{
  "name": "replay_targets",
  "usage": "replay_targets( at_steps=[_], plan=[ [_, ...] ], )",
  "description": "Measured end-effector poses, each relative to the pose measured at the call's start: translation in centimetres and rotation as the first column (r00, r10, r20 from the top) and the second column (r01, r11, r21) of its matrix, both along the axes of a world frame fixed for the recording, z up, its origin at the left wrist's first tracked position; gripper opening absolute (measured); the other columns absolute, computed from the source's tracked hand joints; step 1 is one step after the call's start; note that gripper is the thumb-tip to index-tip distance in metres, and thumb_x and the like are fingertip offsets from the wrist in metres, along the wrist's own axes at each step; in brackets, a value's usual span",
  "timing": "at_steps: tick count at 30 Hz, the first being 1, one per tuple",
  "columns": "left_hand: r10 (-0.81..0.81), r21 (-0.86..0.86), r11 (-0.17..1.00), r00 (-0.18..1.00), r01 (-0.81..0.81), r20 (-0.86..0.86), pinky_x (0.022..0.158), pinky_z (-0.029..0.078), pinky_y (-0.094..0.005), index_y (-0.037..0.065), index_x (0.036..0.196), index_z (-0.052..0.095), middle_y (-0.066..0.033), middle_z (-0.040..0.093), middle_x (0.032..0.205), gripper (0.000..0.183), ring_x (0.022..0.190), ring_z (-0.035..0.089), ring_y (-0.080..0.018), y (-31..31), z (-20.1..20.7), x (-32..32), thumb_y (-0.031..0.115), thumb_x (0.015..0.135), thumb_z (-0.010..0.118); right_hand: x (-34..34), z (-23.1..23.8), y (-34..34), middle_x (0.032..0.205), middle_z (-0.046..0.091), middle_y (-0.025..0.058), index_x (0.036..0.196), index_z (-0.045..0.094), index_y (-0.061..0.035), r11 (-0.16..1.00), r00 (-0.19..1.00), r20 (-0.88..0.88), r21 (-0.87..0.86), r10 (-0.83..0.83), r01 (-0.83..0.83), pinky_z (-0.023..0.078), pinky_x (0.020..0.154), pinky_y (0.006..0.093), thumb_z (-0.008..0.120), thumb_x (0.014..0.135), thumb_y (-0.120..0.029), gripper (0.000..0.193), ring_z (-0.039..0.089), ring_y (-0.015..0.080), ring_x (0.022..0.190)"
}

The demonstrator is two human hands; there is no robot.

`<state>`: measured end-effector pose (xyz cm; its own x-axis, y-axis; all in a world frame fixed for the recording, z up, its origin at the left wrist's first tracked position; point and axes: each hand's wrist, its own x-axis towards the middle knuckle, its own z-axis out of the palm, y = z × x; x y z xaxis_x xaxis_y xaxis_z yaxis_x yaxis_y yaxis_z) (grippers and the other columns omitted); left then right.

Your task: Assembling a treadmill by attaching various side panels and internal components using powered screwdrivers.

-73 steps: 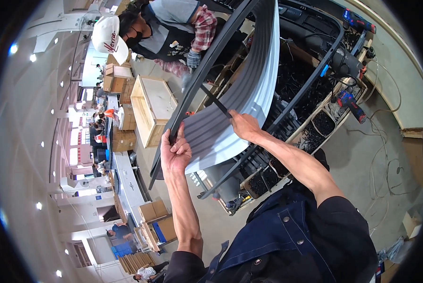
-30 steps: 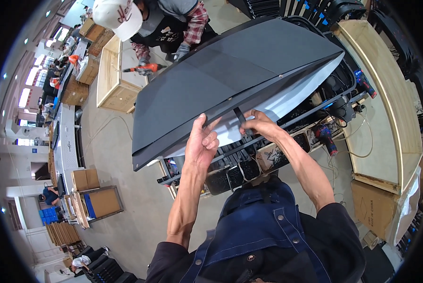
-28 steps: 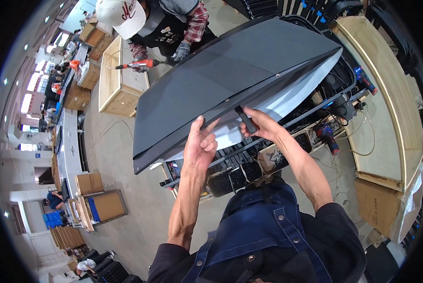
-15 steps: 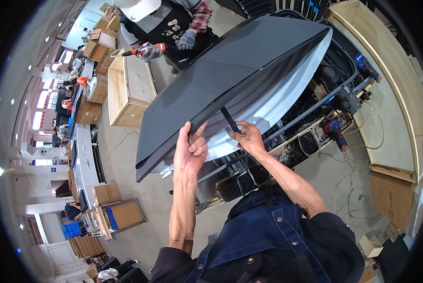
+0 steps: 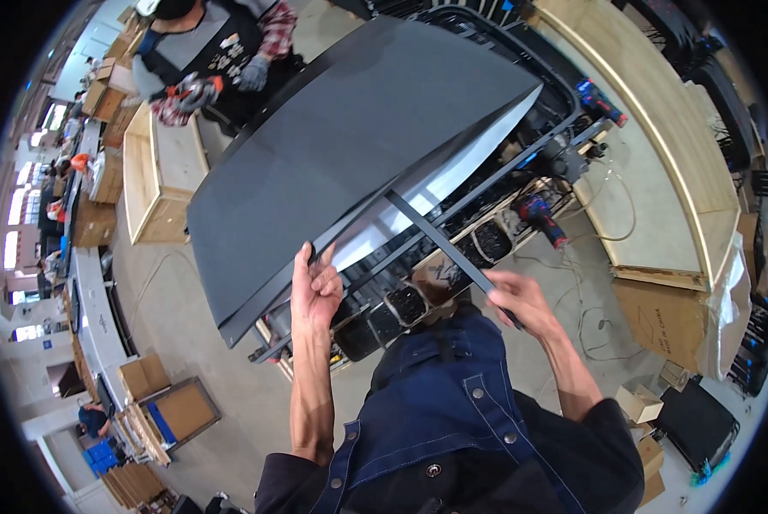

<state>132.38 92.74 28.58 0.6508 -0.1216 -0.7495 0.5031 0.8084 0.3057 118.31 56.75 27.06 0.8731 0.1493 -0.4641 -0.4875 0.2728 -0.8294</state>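
Red-and-blue drill [image 5: 541, 221] beside bins [image 5: 387, 298], dark panel [image 5: 341, 128] beyond, left hand [image 5: 317, 293] pinching its near edge, black strip [image 5: 448, 247] slanting lengthwise from that edge down-right across the bins, right hand [image 5: 525, 303] gripping its lower end

A smooth grey floor [image 5: 247, 381] spreads around me. To my left runs a long pale surface [image 5: 93, 295], and beyond it I see a whitish wall [image 5: 53, 409] and bright windows [image 5: 16, 206].

I have left hand [image 5: 317, 293] raised, fingers [image 5: 326, 281] curled; right hand [image 5: 523, 301] gripping; left forearm [image 5: 313, 390] upright, right forearm [image 5: 572, 377] slanting inward.
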Motion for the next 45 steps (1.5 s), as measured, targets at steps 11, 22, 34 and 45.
replay_targets(
  at_steps=[11, 22, 34, 45],
  plan=[
    [-0.076, -0.026, 0.997, 0.995, 0.078, 0.057, 0.041, 0.026, -0.0206, -0.007, 0.113, 0.062, 0.0066, 0.043, 0.058, 0.049, 0.045, 0.033, -0.0039, 0.7, -9.8, -2.4, 0.038, 0.096, 0.068, -17.7, 5.4, -10.6, 0.067, 0.049, 0.0017, 0.140, 0.049, 0.0002, 0.878, 0.885, -0.123, 0.125, -0.449, 0.462, 0.033, 0.035, 0.0251, 0.077, 0.084, -0.039, 0.074, 0.044, 0.0094, 0.041],
    [-0.417, 0.538, 0.822, 0.840, 0.186, 0.346, 0.071, 0.055, -0.0273, 0.000, 0.140, 0.049, -0.0153, 0.069, 0.120, 0.047, 0.091, 0.069, -0.0184, -7.3, 3.1, -4.6, 0.030, 0.103, 0.053, -8.8, 3.2, -7.9, 0.075, 0.054, 0.0052, 0.144, 0.043, -0.0035, 0.739, 0.880, -0.079, 0.512, -0.468, 0.439, 0.033, 0.038, 0.0230, 0.053, 0.104, -0.035, 0.052, 0.044, 0.0088, 0.046],
    [-0.530, 0.465, 0.844, 0.558, 0.269, 0.639, 0.082, 0.054, -0.0306, 0.001, 0.139, 0.050, -0.0151, 0.067, 0.123, 0.056, 0.098, 0.065, -0.0173, -20.8, 5.7, 6.4, 0.044, 0.104, 0.052, -9.7, 1.8, -7.7, 0.074, 0.059, 0.0052, 0.136, 0.054, 0.0009, 0.987, 1.000, -0.004, 0.160, -0.016, 0.017, 0.035, 0.048, 0.0222, 0.067, 0.095, -0.041, 0.060, 0.046, 0.0083, 0.052],
    [-0.629, 0.673, 0.706, 0.632, 0.220, 0.452, 0.068, 0.052, -0.0274, 0.000, 0.110, 0.063, -0.0098, 0.072, 0.094, 0.038, 0.081, 0.066, -0.0134, -23.5, -1.5, 3.5, 0.036, 0.101, 0.060, -12.8, -1.3, -13.1, 0.073, 0.061, 0.0032, 0.127, 0.063, 0.0017, 0.991, 0.956, -0.271, 0.098, 0.110, -0.086, 0.041, 0.054, 0.0236, 0.070, 0.093, -0.033, 0.049, 0.052, 0.0098, 0.056]
  ],
)
